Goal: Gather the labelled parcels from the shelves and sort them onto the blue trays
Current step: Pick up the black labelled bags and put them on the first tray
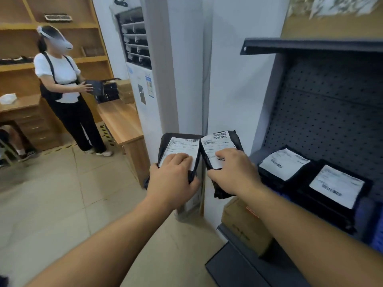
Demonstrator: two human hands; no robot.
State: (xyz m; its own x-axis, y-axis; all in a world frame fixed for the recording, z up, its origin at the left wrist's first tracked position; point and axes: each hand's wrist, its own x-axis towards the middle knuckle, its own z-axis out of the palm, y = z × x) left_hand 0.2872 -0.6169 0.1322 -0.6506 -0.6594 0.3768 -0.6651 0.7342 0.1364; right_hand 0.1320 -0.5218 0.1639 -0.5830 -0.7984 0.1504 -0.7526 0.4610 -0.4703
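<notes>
Left hand [173, 175] gripping one black labelled parcel [180, 150], right hand [234, 171] gripping second parcel [219, 150]; both being held out side by side in air, beside grey shelf [310, 46]. Two more parcels [284, 164] lying on shelf, waiting. Blue edge [377, 237] peeking at far right, possibly tray. Judging gathering midway, sorting remaining. Other person [62, 83] standing at wooden desk.

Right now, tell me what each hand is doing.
Left hand: grips the left parcel, fingers on its label.
Right hand: grips the right parcel, fingers on its label.
</notes>
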